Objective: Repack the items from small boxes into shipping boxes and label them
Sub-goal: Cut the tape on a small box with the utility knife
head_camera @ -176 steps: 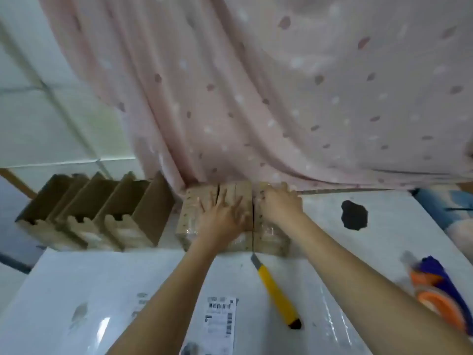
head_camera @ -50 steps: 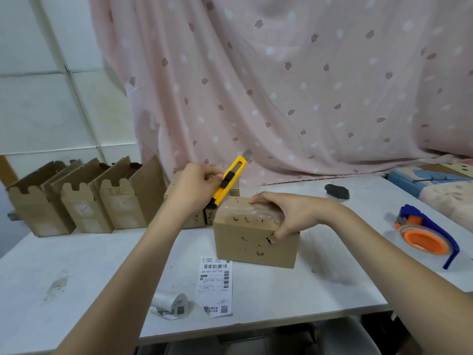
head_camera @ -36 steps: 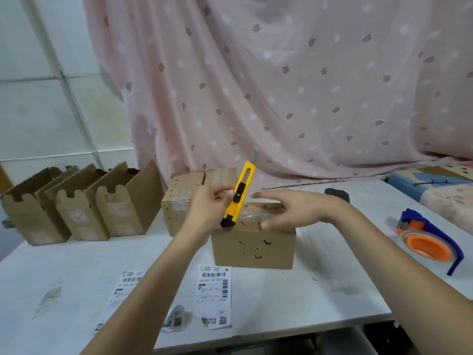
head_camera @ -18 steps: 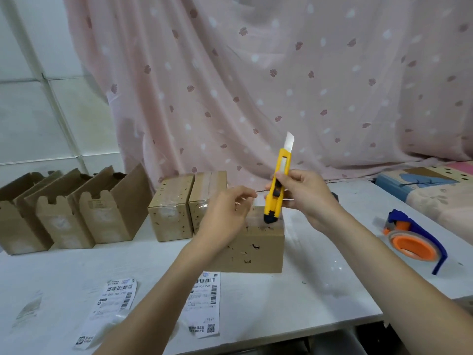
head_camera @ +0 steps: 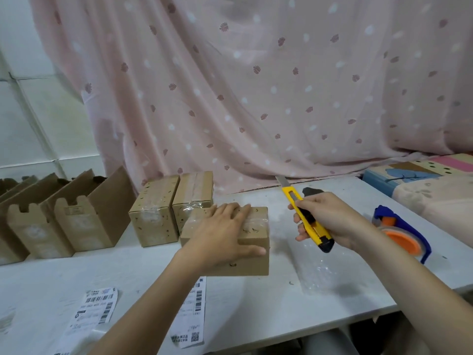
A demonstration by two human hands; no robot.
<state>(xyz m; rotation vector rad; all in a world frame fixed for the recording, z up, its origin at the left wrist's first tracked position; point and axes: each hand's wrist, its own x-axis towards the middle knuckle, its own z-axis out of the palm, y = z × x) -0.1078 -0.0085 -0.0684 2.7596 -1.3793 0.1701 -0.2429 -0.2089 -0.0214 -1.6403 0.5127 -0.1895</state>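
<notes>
In the centre of the frame my left hand (head_camera: 225,234) lies flat on the taped small box (head_camera: 252,262) on the table (head_camera: 256,311), my right hand (head_camera: 330,221) grips the yellow knife (head_camera: 307,221) beside it, and if the box slides, the bare blade could cut my fingers.

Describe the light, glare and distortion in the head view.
Head view: soft, even light; faint shadows under the left hand and taped box; mild glare on the box's tape and on the plastic film; wide-angle bowing at the table edge; right hand and yellow knife reasonably sharp.
</notes>
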